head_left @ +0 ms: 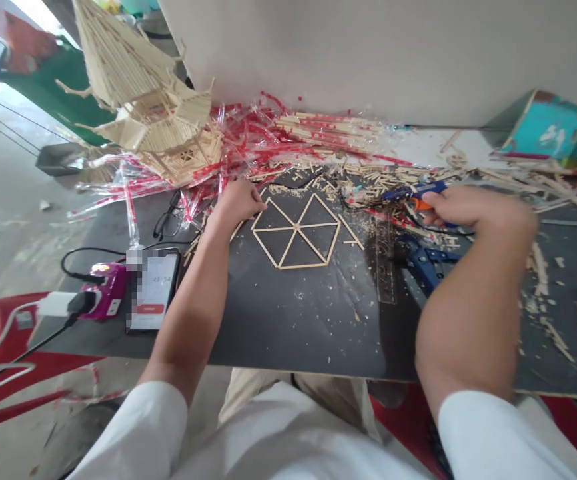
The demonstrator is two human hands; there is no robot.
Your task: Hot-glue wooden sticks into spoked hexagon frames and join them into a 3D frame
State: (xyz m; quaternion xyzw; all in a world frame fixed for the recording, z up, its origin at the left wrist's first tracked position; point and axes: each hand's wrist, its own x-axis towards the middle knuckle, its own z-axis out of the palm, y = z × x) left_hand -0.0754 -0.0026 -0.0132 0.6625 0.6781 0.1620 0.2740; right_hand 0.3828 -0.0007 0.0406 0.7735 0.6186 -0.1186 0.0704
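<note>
Right hand: The right hand (476, 208) extends across the right of the tabletop, closed around the grip of a blue and orange hot glue gun (413, 195), nozzle pointing left.
Left hand: The left hand (236, 203) is curled, its fingertips (261, 208) at the left side of the frame. Whether it grips a stick cannot be determined.
Workpiece: A hexagonal stick frame (296, 230), divided into six triangles, lies flat on the tabletop between the hands.
Large items: A stick-built pagoda model (143, 100) leans at the far left corner, over a heap of red and clear wrappers (248, 147).
Nearby items: A blue tool (426, 263) lies beneath the right forearm, beside a clear ruler (386, 260). A smartphone (153, 290), a magenta device (106, 290) and eyeglasses (171, 217) sit left of the left forearm.
Surface: The dark tabletop (308, 327) carries scattered stick offcuts (541, 267).
Room: A white wall (368, 53) stands behind; a concrete floor (8, 173) lies left.
</note>
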